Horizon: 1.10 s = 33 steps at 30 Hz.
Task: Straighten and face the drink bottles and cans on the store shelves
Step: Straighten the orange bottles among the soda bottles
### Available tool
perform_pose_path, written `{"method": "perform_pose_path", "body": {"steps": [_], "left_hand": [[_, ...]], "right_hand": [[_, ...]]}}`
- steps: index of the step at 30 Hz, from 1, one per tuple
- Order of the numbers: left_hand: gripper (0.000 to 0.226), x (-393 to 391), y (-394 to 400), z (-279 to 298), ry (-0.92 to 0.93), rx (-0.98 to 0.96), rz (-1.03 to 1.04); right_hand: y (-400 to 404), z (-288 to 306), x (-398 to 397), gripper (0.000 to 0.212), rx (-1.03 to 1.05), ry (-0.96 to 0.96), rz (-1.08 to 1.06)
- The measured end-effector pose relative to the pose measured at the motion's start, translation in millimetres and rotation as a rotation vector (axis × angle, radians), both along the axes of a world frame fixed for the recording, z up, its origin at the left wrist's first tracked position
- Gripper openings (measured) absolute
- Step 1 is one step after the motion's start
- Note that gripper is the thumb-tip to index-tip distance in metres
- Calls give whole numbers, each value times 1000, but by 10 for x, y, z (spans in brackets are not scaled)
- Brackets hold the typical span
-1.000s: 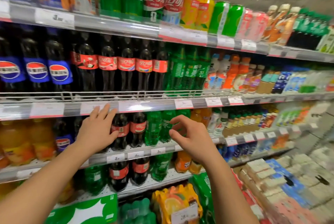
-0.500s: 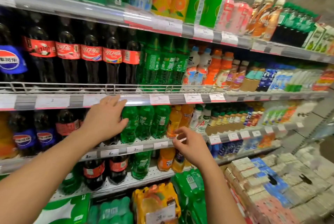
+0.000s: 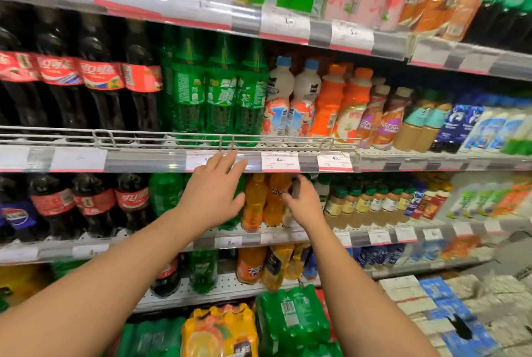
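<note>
My left hand lies flat, fingers straight, against a green soda bottle on the third shelf, just under the price rail. Two orange soda bottles stand to its right. My right hand sits right of them with thumb and fingers curled round a dark-topped bottle, mostly hidden by the hand. Cola bottles and another green bottle stand to the left.
The shelf above holds tall cola bottles, green bottles and milk drinks behind a wire rail. Cans line the top shelf. Shrink-wrapped orange and green packs stand on the floor, with boxed goods to the right.
Both hands have moved right along the third shelf, from the cola and green bottles to the green and orange ones. The view has shifted right and closer.
</note>
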<state>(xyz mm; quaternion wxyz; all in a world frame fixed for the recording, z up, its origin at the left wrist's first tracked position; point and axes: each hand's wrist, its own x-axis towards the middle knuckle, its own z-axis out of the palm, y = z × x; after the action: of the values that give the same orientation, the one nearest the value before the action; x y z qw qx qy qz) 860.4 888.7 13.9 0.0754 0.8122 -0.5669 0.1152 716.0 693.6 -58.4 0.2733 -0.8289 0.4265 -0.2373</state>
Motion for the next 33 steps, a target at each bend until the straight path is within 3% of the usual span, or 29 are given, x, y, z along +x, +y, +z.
{"method": "perform_pose_path", "body": {"steps": [9, 16, 26, 33], "left_hand": [[72, 36, -38, -167, -76, -3, 60], [77, 3, -21, -190, -108, -18, 56], [79, 20, -15, -202, -93, -9, 59], [79, 28, -17, -192, -88, -11, 54]], "right_hand": [[-424, -108, 323, 53, 98, -10, 7], [-400, -91, 349, 32, 137, -40, -19], [-268, -221, 183, 84, -17, 23, 76], [-221, -329, 39, 77, -17, -28, 95]]}}
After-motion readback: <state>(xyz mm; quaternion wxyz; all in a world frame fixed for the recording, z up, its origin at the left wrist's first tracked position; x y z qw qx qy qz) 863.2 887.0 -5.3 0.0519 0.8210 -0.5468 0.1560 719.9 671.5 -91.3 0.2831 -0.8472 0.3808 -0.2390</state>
